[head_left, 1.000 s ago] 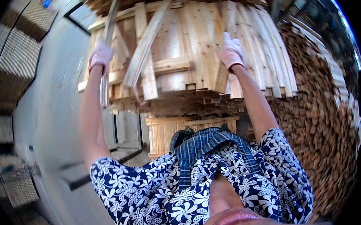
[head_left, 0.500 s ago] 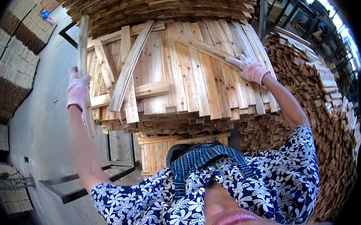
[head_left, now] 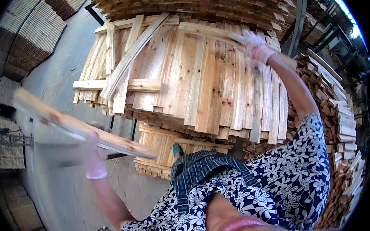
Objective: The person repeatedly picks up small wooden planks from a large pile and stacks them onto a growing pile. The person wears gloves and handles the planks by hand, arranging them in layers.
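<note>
My left hand (head_left: 94,152), in a pale glove and blurred by motion, is closed round the middle of a long wooden board (head_left: 52,114), held out over the floor on the left. My right hand (head_left: 255,49), gloved too, grips a second wooden board (head_left: 205,31) that slants across the far right of the waist-high board stack (head_left: 182,81). That stack's top is a layer of boards laid side by side. Several loose boards lie crosswise on its left half, among them a long slanting board (head_left: 136,56).
A tall stack of slats (head_left: 194,3) rises behind. Cut wood pieces (head_left: 337,117) are piled at the right. Below is a low platform of boards (head_left: 153,150), with a foot in a green shoe (head_left: 177,149). Large stacks (head_left: 37,33) line the far left. A metal post (head_left: 299,17) stands at the back right.
My left hand has swung its board away from the stack and down, turning it crosswise over the floor. My right hand has pushed its board farther away. My view has turned left.
</note>
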Motion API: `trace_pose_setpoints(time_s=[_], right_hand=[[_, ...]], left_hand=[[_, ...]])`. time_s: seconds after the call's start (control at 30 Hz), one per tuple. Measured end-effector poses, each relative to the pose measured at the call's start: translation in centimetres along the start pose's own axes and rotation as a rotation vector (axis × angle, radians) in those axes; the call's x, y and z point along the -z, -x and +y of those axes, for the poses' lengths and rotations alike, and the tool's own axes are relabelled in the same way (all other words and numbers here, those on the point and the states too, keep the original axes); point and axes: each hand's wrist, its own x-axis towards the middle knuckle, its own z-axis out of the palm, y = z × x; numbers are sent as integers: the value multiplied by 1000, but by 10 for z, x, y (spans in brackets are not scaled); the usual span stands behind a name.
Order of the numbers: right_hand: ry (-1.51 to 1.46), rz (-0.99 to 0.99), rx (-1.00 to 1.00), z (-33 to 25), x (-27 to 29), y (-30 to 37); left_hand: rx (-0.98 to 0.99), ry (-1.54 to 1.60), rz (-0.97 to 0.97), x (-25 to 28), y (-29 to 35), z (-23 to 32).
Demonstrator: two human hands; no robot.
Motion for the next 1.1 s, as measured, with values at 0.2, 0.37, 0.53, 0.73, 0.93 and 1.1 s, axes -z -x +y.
trace_pose_setpoints(time_s=[0.2,0.37,0.53,0.73,0.93,1.1], right_hand=[[22,46,-60,49,-52,-81],[-52,99,28,44,-58,-87],[27,44,-59,31,-52,-101],[-55,12,-1,37,-43,-92],[19,-90,-83,75,-71,-101],[16,417,310,29,-41,-14]], left_hand=[[702,330,-140,-33,85,-108],[920,514,-162,-105,136,-157],[1029,591,-259,-166,150,-158],[1038,599,-319,-207,133,-149],[856,601,-371,-225,122,-149],[1053,682,-354,-215,136,-141]])
